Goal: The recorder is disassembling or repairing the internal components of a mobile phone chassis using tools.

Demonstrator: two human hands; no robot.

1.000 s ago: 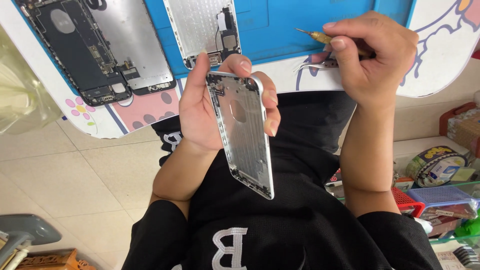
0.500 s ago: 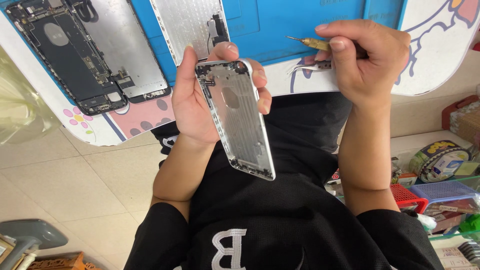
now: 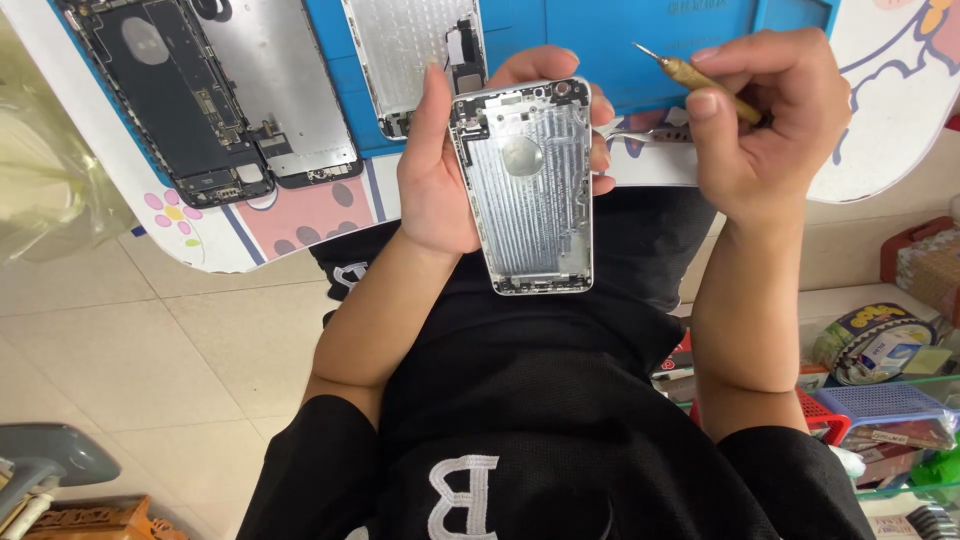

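Housing (image 3: 528,190), a bare silver phone shell with its inner side facing up, is held in the air over the lap, just below the table edge. Its top end, with the camera opening, points toward the table; the bottom end points toward the person's body.

Table (image 3: 880,120) is white with cartoon prints and carries a blue mat (image 3: 600,40). Three phone parts lie on the mat's left portion. A dark open phone (image 3: 170,100) with exposed board lies farthest left. A grey plate (image 3: 270,80) lies just beside it, edges touching. A second silver shell (image 3: 410,55) lies to the right of the plate, directly above the held housing.

Left hand (image 3: 450,170) is clamped on the housing. The thumb runs along the left edge, and the fingers (image 3: 598,150) wrap around the back and show at the right edge.

Right hand (image 3: 765,130) is closed on a screwdriver (image 3: 700,80) with a brass-coloured handle. The thumb and index finger pinch the handle, and the metal tip points up-left over the mat, well apart from the housing. Tweezers (image 3: 645,132) stick out leftward from under this hand, toward the housing's upper right edge; whether the hand grips them cannot be told.

A plastic basket (image 3: 880,405) with small goods stands at lower right.
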